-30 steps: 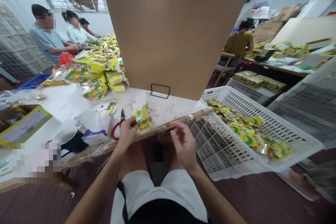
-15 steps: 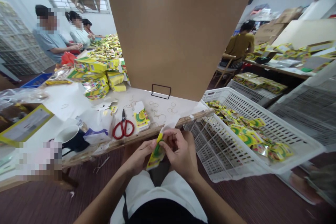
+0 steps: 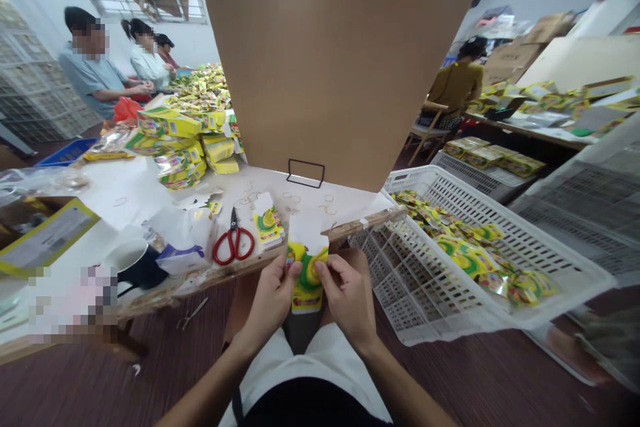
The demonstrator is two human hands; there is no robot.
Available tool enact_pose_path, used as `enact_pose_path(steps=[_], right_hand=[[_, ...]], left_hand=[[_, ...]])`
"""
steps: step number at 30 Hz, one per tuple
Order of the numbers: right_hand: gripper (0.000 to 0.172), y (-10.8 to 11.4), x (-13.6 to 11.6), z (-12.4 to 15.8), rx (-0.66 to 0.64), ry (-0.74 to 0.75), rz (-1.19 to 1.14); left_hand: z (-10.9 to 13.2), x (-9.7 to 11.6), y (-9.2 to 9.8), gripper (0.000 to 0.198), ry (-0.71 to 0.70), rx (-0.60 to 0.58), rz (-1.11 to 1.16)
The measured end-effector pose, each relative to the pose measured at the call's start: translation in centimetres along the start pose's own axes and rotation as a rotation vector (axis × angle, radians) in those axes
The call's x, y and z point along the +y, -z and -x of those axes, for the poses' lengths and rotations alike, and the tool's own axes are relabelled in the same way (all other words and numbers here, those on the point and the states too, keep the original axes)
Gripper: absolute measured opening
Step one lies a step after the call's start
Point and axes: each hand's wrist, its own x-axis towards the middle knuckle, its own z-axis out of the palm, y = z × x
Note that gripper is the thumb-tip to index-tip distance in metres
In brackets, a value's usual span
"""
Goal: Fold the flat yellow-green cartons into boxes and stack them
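Above my lap I hold a flat yellow and green printed carton (image 3: 307,280) upright, its white flap pointing away from me. My left hand (image 3: 273,290) pinches its left edge, thumb on the printed face. At the opposite edge my right hand (image 3: 347,290) is closed on it the same way. Just beyond, on the table edge, lies a small stack of similar flat cartons (image 3: 269,221). Red-handled scissors (image 3: 233,242) rest beside that stack, blades pointing away. Several thin rubber bands (image 3: 291,197) are scattered on the white tabletop (image 3: 345,201).
A large brown cardboard sheet (image 3: 330,67) stands behind the table. At right is a white plastic crate (image 3: 450,193) with shiny packets. A dark mug (image 3: 145,267) and piled yellow boxes (image 3: 170,125) are at left. Other people (image 3: 95,67) sit farther off.
The carton has turned from edge-on to face me, and its white flap now shows fully. My left hand has shifted slightly; both hands now hold opposite edges.
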Motion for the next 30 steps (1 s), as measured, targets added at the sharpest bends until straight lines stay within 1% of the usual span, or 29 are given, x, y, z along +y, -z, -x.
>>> enact_pose_path(steps=[2,3,5,6,8,10,11,12,13,14,15,17,19,20,21,22,23,24,25,26,27,28,30], right_hand=[[0.016,0.3,0.0,-0.2,0.028,-0.024,-0.052],[0.018,0.5,0.0,-0.2,0.036,-0.015,-0.102],[0.027,1.0,0.1,-0.3,0.021,0.037,-0.204],[0.031,1.2,0.1,-0.4,-0.008,0.064,-0.235],[0.038,1.9,0.1,-0.4,-0.099,0.084,-0.251],[0.04,2.6,0.0,-0.4,-0.201,0.069,-0.227],[0.036,2.9,0.0,-0.4,-0.252,0.056,-0.212],[0.029,3.2,-0.1,-0.5,-0.3,0.045,-0.194],[0.021,3.4,-0.1,-0.6,-0.337,0.044,-0.17],[0.017,3.6,-0.2,-0.8,-0.354,0.056,-0.137],[0.019,3.6,-0.2,-0.9,-0.35,0.079,-0.098],[0.025,3.5,-0.1,-1.2,-0.294,0.129,-0.029],[0.015,3.3,0.2,-1.3,-0.205,0.134,-0.048],[0.02,3.2,0.3,-1.4,-0.165,0.118,-0.087],[0.03,3.1,0.5,-1.4,-0.138,0.104,-0.122],[0.036,3.1,0.6,-1.4,-0.127,0.108,-0.132],[0.034,3.3,0.7,-1.5,-0.13,0.134,-0.11],[0.027,3.4,0.7,-1.5,-0.139,0.177,-0.062],[0.024,3.7,0.6,-1.6,-0.146,0.222,-0.004],[0.026,3.9,0.6,-1.7,-0.156,0.252,0.047],[0.028,4.1,0.5,-1.7,-0.174,0.249,0.082],[0.029,4.2,0.4,-1.7,-0.2,0.209,0.098],[0.031,4.1,0.3,-1.6,-0.275,0.061,0.087]], left_hand=[[0.1,0.2,0.0,0.042,-0.033,0.006,-0.031],[0.2,0.4,0.1,0.049,-0.029,-0.008,-0.006],[0.3,0.8,0.4,0.061,0.001,-0.081,0.082],[0.3,1.0,0.7,0.062,0.014,-0.134,0.121],[0.3,1.4,1.3,0.06,0.032,-0.237,0.167],[0.3,1.7,1.9,0.055,0.069,-0.323,0.196],[0.4,1.7,2.1,0.052,0.095,-0.363,0.21],[0.4,1.7,2.3,0.048,0.121,-0.397,0.223],[0.5,1.6,2.3,0.044,0.144,-0.424,0.235],[0.6,1.4,2.3,0.041,0.165,-0.446,0.243],[0.7,1.3,2.2,0.041,0.177,-0.455,0.244],[0.8,1.0,1.9,0.049,0.171,-0.424,0.235],[0.7,0.9,1.6,0.068,0.153,-0.379,0.22],[0.7,0.9,1.5,0.075,0.143,-0.371,0.211],[0.6,1.0,1.5,0.076,0.139,-0.375,0.198],[0.5,1.0,1.5,0.072,0.138,-0.383,0.18],[0.4,1.0,1.5,0.063,0.139,-0.384,0.157],[0.3,1.0,1.5,0.054,0.136,-0.373,0.13],[0.3,0.9,1.6,0.048,0.128,-0.348,0.101],[0.2,0.8,1.6,0.044,0.112,-0.311,0.07],[0.3,0.7,1.5,0.043,0.092,-0.27,0.038],[0.3,0.6,1.4,0.043,0.073,-0.233,0.011],[0.4,0.4,1.1,0.044,0.057,-0.195,-0.022]])
